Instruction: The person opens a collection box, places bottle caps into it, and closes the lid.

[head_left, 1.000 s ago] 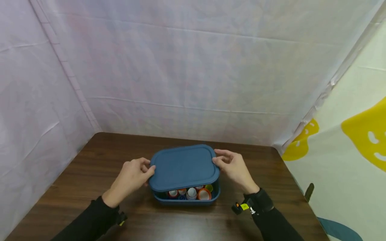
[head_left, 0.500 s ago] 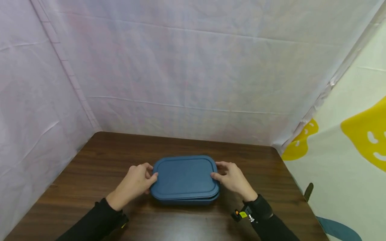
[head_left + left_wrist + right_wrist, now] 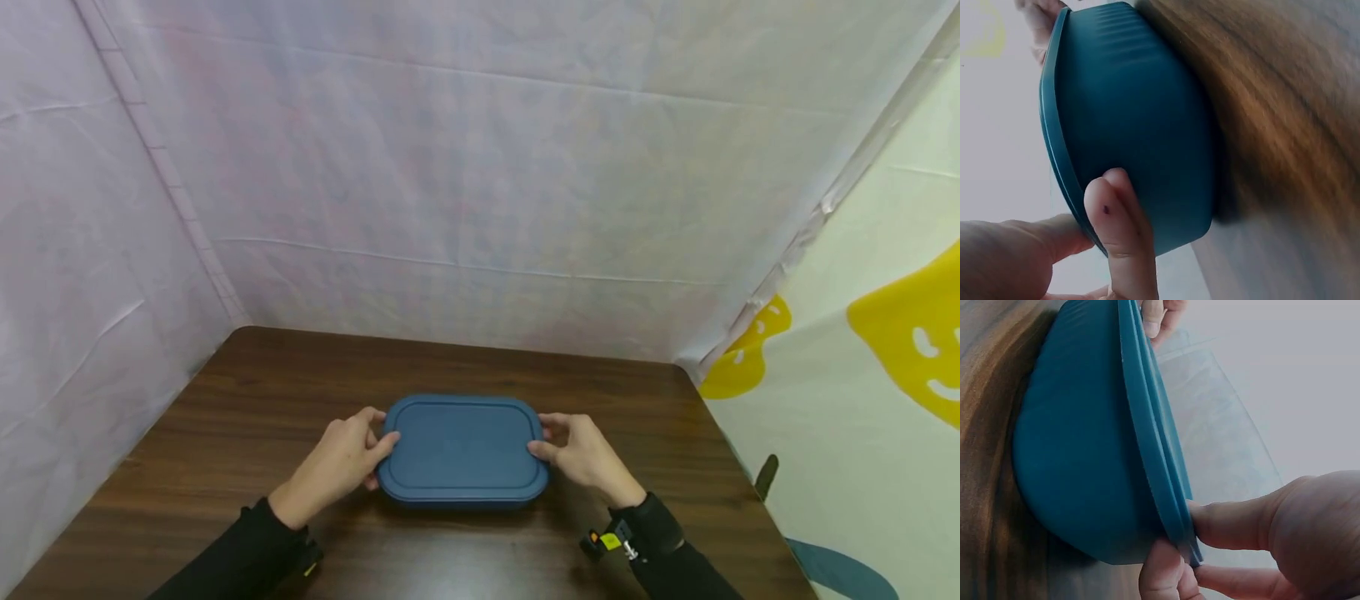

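Note:
A blue rectangular lid [image 3: 462,446] with rounded corners lies over a matching food container [image 3: 1135,106] on the brown table, hiding what is inside. At the lid's left end, my left hand [image 3: 337,458] pinches the edge, its thumb on top. In the left wrist view, its fingers [image 3: 1116,215] lie against the container's side below the rim. Opposite, my right hand [image 3: 587,457] grips the right end of the lid the same way. The right wrist view has its thumb [image 3: 1229,522] on the lid's edge and a fingertip [image 3: 1161,569] under the rim.
The wooden table [image 3: 300,375] has its far edge against a pale hanging cloth [image 3: 465,167]. At the right stands a white cloth with yellow smiling shapes [image 3: 915,333]. Dark sleeves with wrist-worn devices [image 3: 611,540] cover both forearms.
The lid has come down, its raised front closing over the container and covering the round bottle-like items seen inside before. Both hands moved down and toward me with it, keeping their hold.

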A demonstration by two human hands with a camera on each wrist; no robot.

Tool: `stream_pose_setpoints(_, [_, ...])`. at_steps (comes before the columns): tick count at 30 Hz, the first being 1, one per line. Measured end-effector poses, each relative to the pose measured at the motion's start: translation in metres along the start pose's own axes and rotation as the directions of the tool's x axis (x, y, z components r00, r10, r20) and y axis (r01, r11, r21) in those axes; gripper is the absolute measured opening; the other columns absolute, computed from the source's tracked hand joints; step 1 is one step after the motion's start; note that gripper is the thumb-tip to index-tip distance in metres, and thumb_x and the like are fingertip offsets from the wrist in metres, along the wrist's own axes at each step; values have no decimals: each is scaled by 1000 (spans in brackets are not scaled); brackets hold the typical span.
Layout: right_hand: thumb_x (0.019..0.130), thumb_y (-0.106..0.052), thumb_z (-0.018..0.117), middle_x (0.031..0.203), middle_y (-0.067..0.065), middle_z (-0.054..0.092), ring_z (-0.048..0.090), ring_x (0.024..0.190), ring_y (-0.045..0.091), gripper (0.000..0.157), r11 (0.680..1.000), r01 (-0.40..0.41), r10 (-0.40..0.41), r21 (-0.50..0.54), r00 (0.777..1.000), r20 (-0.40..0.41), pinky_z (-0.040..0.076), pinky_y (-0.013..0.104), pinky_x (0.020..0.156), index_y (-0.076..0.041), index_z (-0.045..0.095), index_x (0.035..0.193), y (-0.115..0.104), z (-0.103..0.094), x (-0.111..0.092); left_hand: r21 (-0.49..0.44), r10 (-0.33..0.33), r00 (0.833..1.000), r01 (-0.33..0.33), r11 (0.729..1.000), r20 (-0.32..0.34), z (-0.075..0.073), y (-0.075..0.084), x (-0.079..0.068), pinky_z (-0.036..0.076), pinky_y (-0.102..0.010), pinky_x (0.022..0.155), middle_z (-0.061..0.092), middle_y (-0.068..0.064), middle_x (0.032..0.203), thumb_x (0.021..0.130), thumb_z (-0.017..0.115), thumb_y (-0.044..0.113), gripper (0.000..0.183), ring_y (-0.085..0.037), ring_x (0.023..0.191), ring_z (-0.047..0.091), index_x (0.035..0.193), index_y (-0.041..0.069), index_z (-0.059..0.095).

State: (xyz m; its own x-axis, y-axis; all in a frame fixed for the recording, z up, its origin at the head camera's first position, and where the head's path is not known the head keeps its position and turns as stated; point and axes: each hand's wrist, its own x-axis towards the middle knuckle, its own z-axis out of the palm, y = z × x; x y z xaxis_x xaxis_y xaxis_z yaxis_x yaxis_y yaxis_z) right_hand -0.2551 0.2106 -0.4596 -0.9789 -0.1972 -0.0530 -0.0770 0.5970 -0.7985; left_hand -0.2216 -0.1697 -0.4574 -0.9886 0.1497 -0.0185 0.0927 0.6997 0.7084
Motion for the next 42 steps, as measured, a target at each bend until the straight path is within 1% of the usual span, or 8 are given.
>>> stream_pose_setpoints(8, [111,-15,79,108,15,80,78,88,19,64,956,-79,42,283,990,135,69,38,82,7,54,166,11,1,1,-70,7,996,-1,998,84,-3,-8,5,70,-39,84,75,-2,73,121,65,29,59,-18,59,73,160,-13,52])
stream_pose_setpoints(15, [114,-16,75,96,7,76,71,78,15,65,938,-112,57,329,984,171,64,29,71,3,49,171,12,0,2,-89,7,997,0,996,78,-1,-8,7,63,-30,67,75,-3,76,121,64,31,62,-18,57,71,162,-12,49])
stream_pose_setpoints(19, [116,-22,73,107,14,79,73,79,18,66,977,-40,12,210,991,134,64,34,73,1,48,173,7,0,1,-40,35,999,-34,999,13,-2,-9,8,61,-35,65,80,-9,96,120,67,33,68,-19,68,72,168,-8,45])
stream_pose_setpoints(22, [115,-26,76,129,20,76,76,99,25,67,997,72,-72,-8,997,26,66,44,87,0,51,172,2,3,0,78,99,993,-94,993,-66,-1,-6,9,65,-44,79,77,-21,129,117,72,36,73,-28,95,77,171,-4,45])
stream_pose_setpoints(27, [112,-29,81,158,29,61,69,134,43,71,919,267,-308,-291,945,-107,61,60,111,1,53,170,-7,21,3,271,272,960,-244,931,-71,9,5,10,56,-72,118,48,-28,177,116,72,47,78,-51,156,58,177,7,46])
stream_pose_setpoints(30, [114,-37,77,174,30,52,54,160,52,77,868,355,-398,-347,916,-58,51,68,128,1,48,174,-10,34,7,328,329,944,-314,891,9,21,13,11,39,-82,131,34,-22,190,117,63,60,81,-55,173,37,181,14,44])
stream_pose_setpoints(35, [119,-59,59,192,25,28,19,181,51,88,838,379,-380,-392,922,80,25,75,142,-1,36,181,-10,53,10,404,329,938,-345,847,112,39,16,15,14,-86,139,23,-14,195,117,47,75,87,-50,182,17,183,19,39])
stream_pose_setpoints(42, [120,-61,53,194,21,23,17,182,50,88,822,361,-363,-440,928,82,20,76,143,-3,32,183,-6,59,11,430,336,934,-354,830,120,45,15,18,12,-85,140,20,-11,196,116,47,76,87,-49,183,16,183,21,39])
